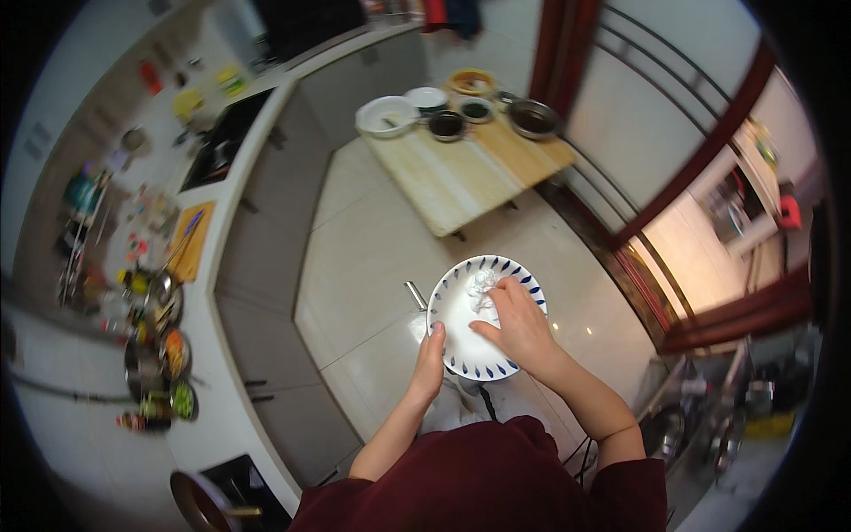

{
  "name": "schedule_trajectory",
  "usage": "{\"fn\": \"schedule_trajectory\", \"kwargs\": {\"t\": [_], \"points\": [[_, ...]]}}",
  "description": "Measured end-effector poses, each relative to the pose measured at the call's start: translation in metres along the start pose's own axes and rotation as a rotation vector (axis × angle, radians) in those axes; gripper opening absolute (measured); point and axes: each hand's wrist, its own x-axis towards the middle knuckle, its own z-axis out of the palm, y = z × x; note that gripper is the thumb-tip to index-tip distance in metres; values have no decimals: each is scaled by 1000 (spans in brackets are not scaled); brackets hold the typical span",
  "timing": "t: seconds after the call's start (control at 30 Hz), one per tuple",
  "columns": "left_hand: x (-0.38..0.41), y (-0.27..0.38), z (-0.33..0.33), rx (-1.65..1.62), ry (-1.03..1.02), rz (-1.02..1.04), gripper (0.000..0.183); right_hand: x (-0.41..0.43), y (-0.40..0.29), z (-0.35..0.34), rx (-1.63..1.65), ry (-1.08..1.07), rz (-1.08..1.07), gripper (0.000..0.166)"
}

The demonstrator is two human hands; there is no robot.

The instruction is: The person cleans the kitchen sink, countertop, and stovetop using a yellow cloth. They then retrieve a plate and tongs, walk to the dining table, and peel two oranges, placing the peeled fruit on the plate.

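My left hand (430, 366) grips the near left rim of a white plate (465, 342) with blue leaf-shaped marks around its edge. Its thumb lies over the rim; the other fingers are hidden below. The plate is held in front of my body, above the tiled floor. Over the plate's inner face, my right hand (525, 326) has its fingertips on a crumpled white tissue or thin cloth (481, 287). That wad sits against the far half of the plate, partly covered by the fingers.
Ahead stands a low table (459, 176) bearing several bowls, among them a white basin (387, 116). Along the left runs a counter (226, 233) with a cutting board (191, 239), a sliced-vegetable bowl (174, 352) and a pan (199, 502). Metal pots (665, 429) stand at right, near a sliding door (638, 133).
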Motion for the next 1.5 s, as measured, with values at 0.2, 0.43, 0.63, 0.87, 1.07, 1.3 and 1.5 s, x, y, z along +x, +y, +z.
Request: {"fn": "schedule_trajectory", "kwargs": {"t": [0.2,0.43,0.63,0.87,1.07,1.3,1.5], "points": [[-8,13,69,492,-405,199,48,-67,41,-12,197,405,361,24],[9,-3,146,681,-654,26,42,-140,63,-79,114,27,52,21],[13,-45,251,686,-775,119,49,-207,162,-167,-217,0,35,20],[8,-101,371,652,-818,41,48,-250,253,-246,-338,-9,98,18],[6,-116,486,792,-882,157,45,-305,309,-297,-9,12,231,16],[53,-153,582,737,-955,194,45,-293,424,-360,-704,275,234,10],[119,-178,686,612,-966,355,46,-295,505,-367,-454,256,545,15]]}}
